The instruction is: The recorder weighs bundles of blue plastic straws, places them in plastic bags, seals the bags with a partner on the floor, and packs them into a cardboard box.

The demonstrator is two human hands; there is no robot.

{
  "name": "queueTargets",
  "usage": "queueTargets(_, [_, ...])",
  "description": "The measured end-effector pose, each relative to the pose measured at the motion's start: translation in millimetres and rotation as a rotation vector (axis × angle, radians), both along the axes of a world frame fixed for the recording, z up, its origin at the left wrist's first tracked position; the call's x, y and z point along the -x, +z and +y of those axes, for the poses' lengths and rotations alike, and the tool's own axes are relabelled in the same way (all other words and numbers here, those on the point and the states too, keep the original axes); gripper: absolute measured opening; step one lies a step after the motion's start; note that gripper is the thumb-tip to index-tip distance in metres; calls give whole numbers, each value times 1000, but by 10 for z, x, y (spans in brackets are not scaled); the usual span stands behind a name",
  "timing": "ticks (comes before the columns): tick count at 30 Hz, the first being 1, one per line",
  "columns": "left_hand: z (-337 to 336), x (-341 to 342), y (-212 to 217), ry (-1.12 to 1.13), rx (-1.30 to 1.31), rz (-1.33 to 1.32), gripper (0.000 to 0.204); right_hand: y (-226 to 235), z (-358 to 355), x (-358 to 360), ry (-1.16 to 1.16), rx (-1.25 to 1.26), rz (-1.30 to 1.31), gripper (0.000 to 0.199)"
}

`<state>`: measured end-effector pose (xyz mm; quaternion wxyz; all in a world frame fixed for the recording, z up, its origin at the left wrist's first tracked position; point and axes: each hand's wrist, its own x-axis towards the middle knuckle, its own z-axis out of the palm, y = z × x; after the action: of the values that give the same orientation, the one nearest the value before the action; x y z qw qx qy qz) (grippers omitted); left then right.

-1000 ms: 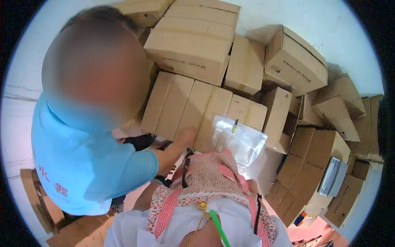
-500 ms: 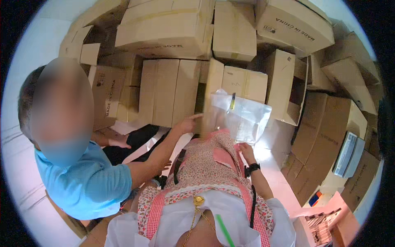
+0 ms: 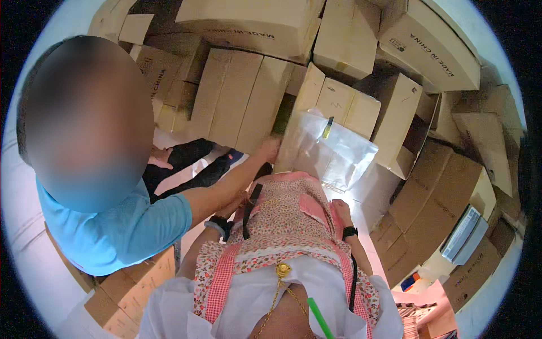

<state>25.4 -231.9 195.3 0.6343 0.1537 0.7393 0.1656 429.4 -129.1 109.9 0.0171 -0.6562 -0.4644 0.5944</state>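
Camera dipped lower since earlier; bag [image 3: 333, 148] unmoved against boxes [image 3: 248, 96]. Right hand [image 3: 341, 208] below bag, left hand [image 3: 237, 208] hidden; finger state untellable. Co-worker's hand [image 3: 270, 149] at bag's left edge. Boxes crowd all round.

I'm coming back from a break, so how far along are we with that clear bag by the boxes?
Done: cardboard cartons stand closed and stacked all around. In hand: the clear plastic bag leans on them, with a co-worker's hand at its left edge. Your right hand is just below it, grip unclear; your left hand is hidden behind the co-worker's arm. Left: the bag looks flat, apparently near empty.
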Motion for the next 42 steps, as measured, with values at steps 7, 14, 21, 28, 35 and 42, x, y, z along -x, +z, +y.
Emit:
queueTargets(7, [-208, -28, -359, -50, -99, -73, 29, -516, 200, 7, 594, -295, -98, 32])
queueTargets(14, [1223, -154, 266, 83, -425, -120, 35, -42, 2130, 1519, 703, -518, -127, 34])
queueTargets(21, [2451, 158, -54, 275, -630, -6, 41, 429, 3394, 2444, 343, -665, 116, 38])
queueTargets(28, [3251, 2546, -157, 420, -730, 416, 59, 786, 3804, 3005, 294, -717, 16, 47])
queueTargets(35, [4200, 3941, 74, 449, -676, 495, 83, 835, 4383, 3792, -94, -758, -85, 53])
queueTargets(42, [4914, 4465, -305, 319, -693, 490, 83, 574, 4480, 4113, -287, -961, -393, 52])
